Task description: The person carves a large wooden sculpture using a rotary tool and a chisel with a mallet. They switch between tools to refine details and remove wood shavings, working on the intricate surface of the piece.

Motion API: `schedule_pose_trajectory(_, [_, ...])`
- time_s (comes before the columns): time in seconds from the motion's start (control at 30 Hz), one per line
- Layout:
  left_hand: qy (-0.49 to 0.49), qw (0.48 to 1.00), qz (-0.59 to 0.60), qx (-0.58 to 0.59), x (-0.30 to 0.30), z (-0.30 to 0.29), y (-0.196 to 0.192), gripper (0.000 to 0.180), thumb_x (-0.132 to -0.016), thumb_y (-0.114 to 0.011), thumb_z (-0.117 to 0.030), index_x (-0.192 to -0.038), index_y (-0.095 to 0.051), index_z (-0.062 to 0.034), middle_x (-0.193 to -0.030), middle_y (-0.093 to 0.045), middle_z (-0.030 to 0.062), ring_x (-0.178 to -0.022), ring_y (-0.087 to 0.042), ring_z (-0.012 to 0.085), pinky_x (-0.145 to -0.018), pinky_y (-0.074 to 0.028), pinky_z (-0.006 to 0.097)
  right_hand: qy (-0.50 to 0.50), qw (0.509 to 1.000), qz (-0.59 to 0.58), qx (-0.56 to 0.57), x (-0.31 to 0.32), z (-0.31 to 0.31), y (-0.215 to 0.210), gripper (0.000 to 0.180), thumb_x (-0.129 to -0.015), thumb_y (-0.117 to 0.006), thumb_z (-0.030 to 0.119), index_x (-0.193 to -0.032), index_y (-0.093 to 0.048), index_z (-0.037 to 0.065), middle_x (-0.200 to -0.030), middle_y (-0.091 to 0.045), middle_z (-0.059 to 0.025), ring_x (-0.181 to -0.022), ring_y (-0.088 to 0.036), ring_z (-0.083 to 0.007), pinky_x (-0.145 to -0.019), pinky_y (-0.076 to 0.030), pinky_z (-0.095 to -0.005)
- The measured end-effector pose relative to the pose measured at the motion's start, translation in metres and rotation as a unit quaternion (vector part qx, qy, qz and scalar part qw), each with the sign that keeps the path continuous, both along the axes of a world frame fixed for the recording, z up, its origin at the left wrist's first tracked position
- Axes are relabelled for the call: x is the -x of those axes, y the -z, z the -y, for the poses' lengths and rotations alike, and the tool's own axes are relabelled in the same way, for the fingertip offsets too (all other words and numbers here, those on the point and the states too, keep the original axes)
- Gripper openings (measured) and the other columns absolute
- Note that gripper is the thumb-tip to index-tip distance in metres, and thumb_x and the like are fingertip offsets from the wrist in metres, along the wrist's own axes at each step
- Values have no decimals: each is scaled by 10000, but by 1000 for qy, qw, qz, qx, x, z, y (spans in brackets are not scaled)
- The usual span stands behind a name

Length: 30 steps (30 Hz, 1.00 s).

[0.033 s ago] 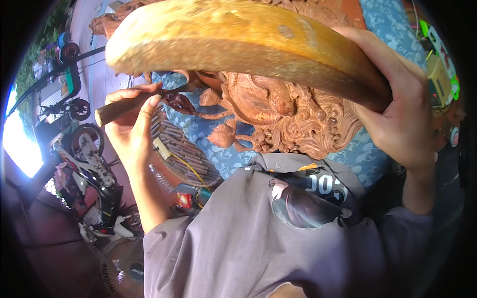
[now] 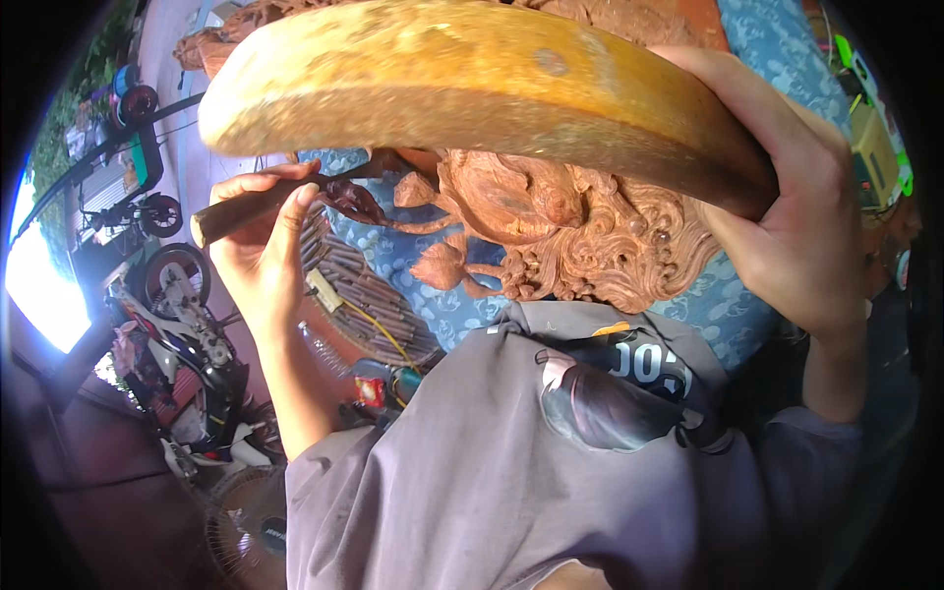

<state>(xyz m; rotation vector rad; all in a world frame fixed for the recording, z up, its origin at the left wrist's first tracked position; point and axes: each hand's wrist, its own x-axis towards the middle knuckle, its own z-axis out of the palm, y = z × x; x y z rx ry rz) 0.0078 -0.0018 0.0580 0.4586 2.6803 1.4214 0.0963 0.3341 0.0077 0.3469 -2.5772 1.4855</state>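
Note:
My right hand (image 2: 796, 226) grips one end of a thick, yellow-brown wooden mallet block (image 2: 472, 88) that stretches across the top of the view, raised above the work. My left hand (image 2: 261, 265) is closed round the brown wooden handle of a chisel (image 2: 236, 218). The chisel's dark blade points right, at the edge of a reddish wood carving (image 2: 551, 226) with lotus buds, curls and rounded forms. The carving lies on a blue patterned cloth (image 2: 433, 285).
A row of several chisels (image 2: 369, 300) lies on the bench by my left wrist, with a plastic bottle (image 2: 324, 349) beside it. Parked motorbikes (image 2: 187, 383) and a floor fan (image 2: 246, 531) stand at the left. Dark sunglasses (image 2: 600, 408) hang on my grey shirt.

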Motion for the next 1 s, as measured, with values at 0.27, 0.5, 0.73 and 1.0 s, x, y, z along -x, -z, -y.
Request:
schedule_pose_trajectory(0.27, [-40,977,-41,207,1,35,3,345,-834,-687,-1,-1142,-546,62,-1082,-639,116,-942,-608,143,-833,-488,283,-52,993,-89,-66,14,9,7,551,-687,-671,-99,-1209,-528,2,-1000,-650,-144,-888,-665,-249,-736,-525,-316])
schedule_pose_trajectory(0.5, [-2,908,-187,374,-4,65,16,209,-829,-642,-25,-1019,-617,58,-975,-658,131,-924,-607,195,-829,-477,327,-69,986,-122,-93,19,22,3,569,-689,-664,-87,-1226,-502,4,-984,-640,-140,-858,-658,-241,-713,-523,-312])
schedule_pose_trajectory(0.73, [46,937,-178,296,6,51,28,223,-809,-672,-38,-1011,-618,39,-926,-678,133,-854,-643,211,-792,-496,326,-88,973,-170,-127,32,38,-2,587,-691,-657,-76,-1243,-476,5,-968,-630,-136,-828,-652,-234,-690,-521,-308])
schedule_pose_trajectory(1.0, [52,997,-18,58,9,17,30,224,-831,-633,65,-1052,-595,66,-950,-690,143,-888,-665,176,-829,-518,290,-101,965,-194,-142,47,50,-4,609,-693,-649,-62,-1263,-446,7,-950,-619,-132,-794,-644,-226,-663,-519,-303])
